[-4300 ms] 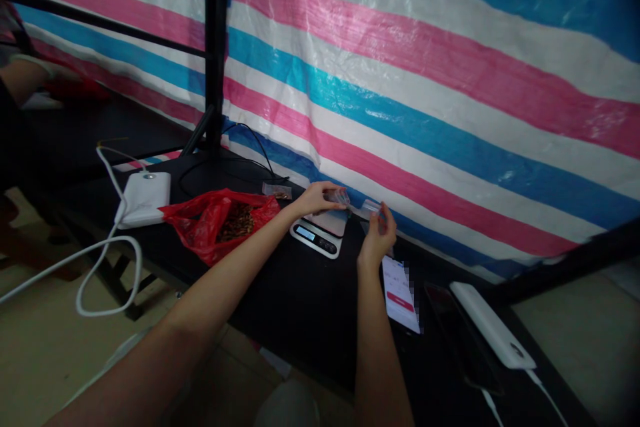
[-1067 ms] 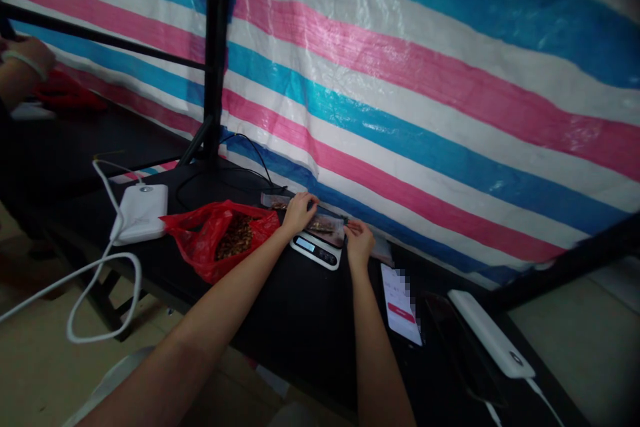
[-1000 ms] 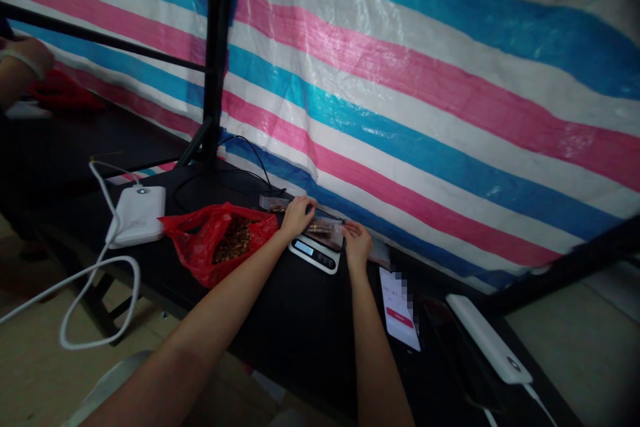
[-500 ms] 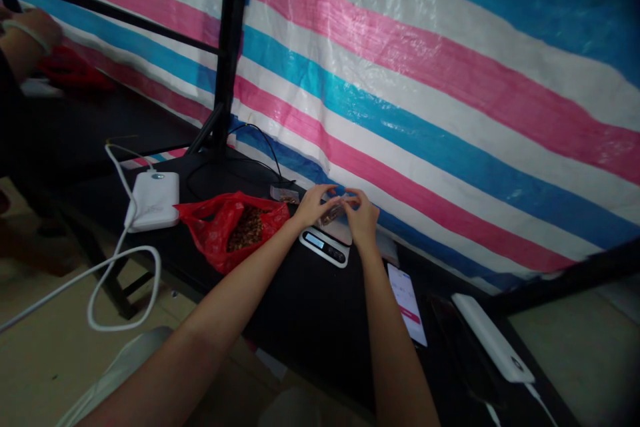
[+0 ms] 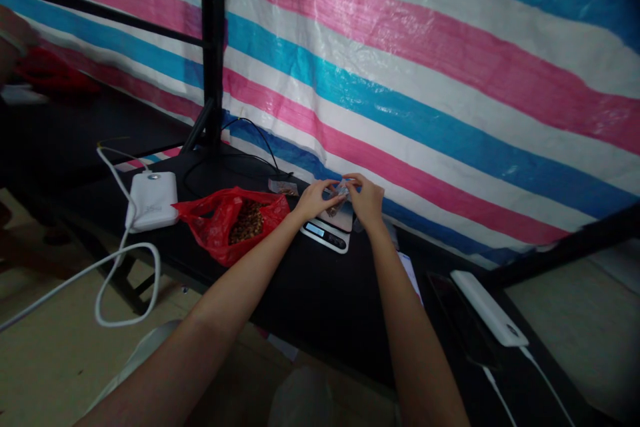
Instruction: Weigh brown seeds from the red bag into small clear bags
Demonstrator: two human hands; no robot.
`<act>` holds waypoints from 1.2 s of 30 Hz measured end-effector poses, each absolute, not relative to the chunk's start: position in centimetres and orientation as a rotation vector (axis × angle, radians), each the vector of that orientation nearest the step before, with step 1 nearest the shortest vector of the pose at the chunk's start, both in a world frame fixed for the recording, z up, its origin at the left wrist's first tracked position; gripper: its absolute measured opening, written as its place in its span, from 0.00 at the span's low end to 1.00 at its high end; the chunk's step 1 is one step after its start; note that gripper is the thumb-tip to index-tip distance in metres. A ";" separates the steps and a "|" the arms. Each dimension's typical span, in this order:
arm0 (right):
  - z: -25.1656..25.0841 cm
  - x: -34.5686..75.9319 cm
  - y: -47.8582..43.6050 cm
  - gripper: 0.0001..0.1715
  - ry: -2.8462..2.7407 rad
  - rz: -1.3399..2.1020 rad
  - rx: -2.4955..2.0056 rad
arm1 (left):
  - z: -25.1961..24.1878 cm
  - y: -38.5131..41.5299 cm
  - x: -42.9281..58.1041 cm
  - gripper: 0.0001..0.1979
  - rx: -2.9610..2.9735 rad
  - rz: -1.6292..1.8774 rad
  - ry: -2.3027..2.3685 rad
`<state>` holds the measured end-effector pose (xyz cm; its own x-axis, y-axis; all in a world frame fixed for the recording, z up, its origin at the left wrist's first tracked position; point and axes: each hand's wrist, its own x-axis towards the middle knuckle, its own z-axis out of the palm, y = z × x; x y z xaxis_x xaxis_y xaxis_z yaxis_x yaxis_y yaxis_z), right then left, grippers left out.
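Over a small white digital scale point(image 5: 325, 236), my left hand point(image 5: 317, 199) and my right hand point(image 5: 366, 199) pinch the top of a small clear plastic bag point(image 5: 339, 200) from both sides. Something brown lies inside the bag, too small to name. The scale's display is lit, and part of its plate is hidden by my hands and the bag. To the left of my left forearm, an open red plastic bag point(image 5: 215, 240) holds many small brown pieces point(image 5: 249, 221). Behind it lies another small clear bag point(image 5: 283, 187) with brown contents.
A white power bank point(image 5: 153, 200) with a looped white cable sits at the left. On the right lie a partly hidden lit phone point(image 5: 411, 275), a dark phone point(image 5: 457, 313) and a long white power bank point(image 5: 490, 310). A striped sheet point(image 5: 400, 80) hangs behind. Another person's hand point(image 5: 17, 33) is at far left.
My right hand has shifted slightly right and up, its forearm now covering more of the lit phone. Both hands still pinch the small bag. The view has moved a little.
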<state>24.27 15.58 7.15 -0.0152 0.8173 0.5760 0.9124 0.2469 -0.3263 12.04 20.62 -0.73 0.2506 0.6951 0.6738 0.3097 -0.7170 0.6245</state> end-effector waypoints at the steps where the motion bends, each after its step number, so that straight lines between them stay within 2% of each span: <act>1: 7.3 24.2 15.5 0.13 -1.829 -0.187 -1.581 | -0.8 20.6 12.3 0.25 2.184 1.449 0.922; 5: 7.5 23.7 15.4 0.13 -1.799 -0.211 -1.560 | -1.0 20.7 13.1 0.29 2.199 1.451 0.905; 10: 7.0 23.4 15.3 0.12 -1.811 -0.212 -1.563 | -0.9 20.9 13.1 0.22 2.133 1.457 0.945; 14: 5.6 24.0 15.4 0.12 -1.662 -0.122 -1.587 | -0.8 21.0 12.3 0.22 2.215 1.464 1.045; 18: 3.1 24.5 14.9 0.13 -1.523 -0.101 -1.782 | -1.3 21.3 11.7 0.32 2.388 1.268 1.113; 21: 1.4 24.6 14.0 0.14 -1.517 -0.221 -1.975 | -1.7 21.5 11.8 0.37 2.455 1.083 1.036; 25: 0.3 25.4 13.3 0.22 -1.416 -0.442 -1.981 | -2.1 21.7 12.1 0.26 2.401 1.171 0.983; 30: -0.5 28.2 13.7 0.23 -1.064 -0.182 -1.866 | -2.5 22.6 11.4 0.08 2.222 1.418 1.140; 36: -1.3 29.3 13.8 0.20 -0.868 -0.019 -1.798 | -2.8 23.3 10.9 0.06 2.137 1.497 1.220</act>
<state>29.31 13.82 -1.35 0.7326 0.5447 0.4082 0.5620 -0.1456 -0.8142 10.86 23.28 -2.81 0.1162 0.7518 0.6491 0.4835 -0.6137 0.6242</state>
